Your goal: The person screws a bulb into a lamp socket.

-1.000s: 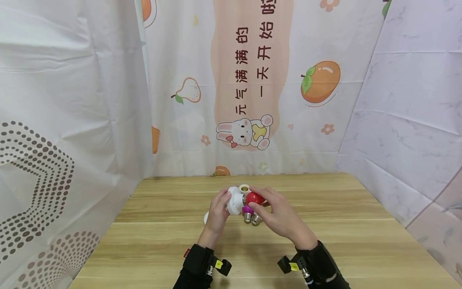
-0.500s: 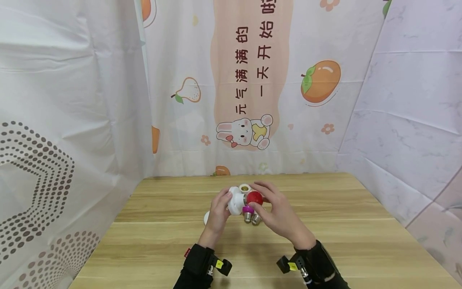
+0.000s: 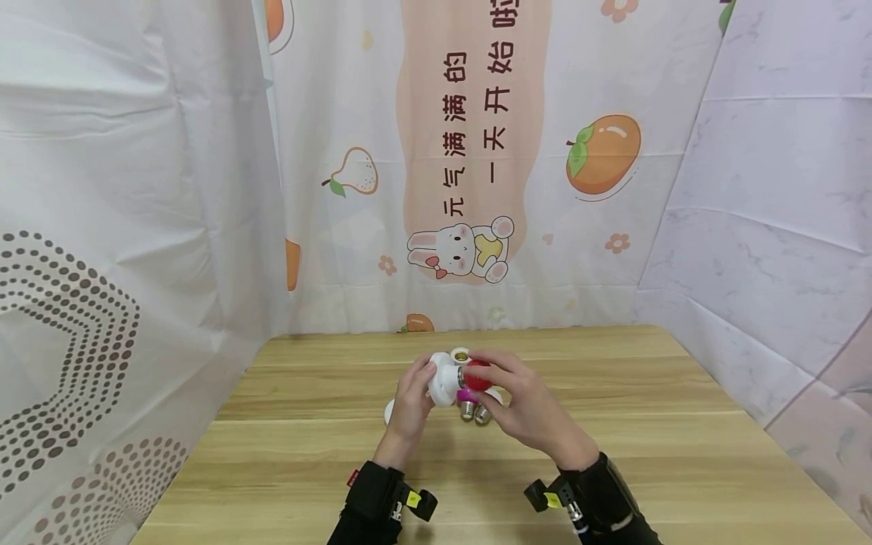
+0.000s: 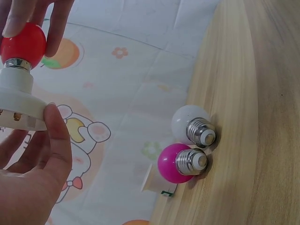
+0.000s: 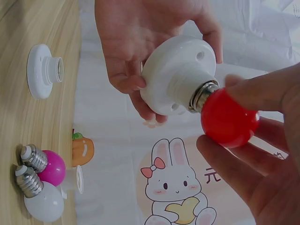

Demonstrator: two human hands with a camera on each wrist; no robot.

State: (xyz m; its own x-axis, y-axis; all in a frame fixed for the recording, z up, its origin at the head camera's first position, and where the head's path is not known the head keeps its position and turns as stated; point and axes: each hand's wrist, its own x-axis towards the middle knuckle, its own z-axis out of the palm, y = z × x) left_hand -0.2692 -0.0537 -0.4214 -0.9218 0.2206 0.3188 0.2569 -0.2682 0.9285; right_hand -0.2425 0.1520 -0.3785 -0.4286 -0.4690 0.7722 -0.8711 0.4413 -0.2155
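Observation:
My left hand grips the rim of a round white lamp holder, which is tilted so its socket faces right. In that socket sits the metal screw end of a red light bulb, with some thread showing. Thumb and fingers of my right hand hold the bulb around its red globe. Below, on the table, a magenta bulb and a white bulb lie side by side, their screw ends toward me.
A second white lamp holder lies on the wooden table, left of the bulbs. Another holder stands behind them. A printed curtain hangs at the table's back edge, and further sheets flank both sides.
The right hand's fingers loosen slightly around the red bulb, then shift forward over it toward the socket. The lamp holder and left hand stay nearly still.

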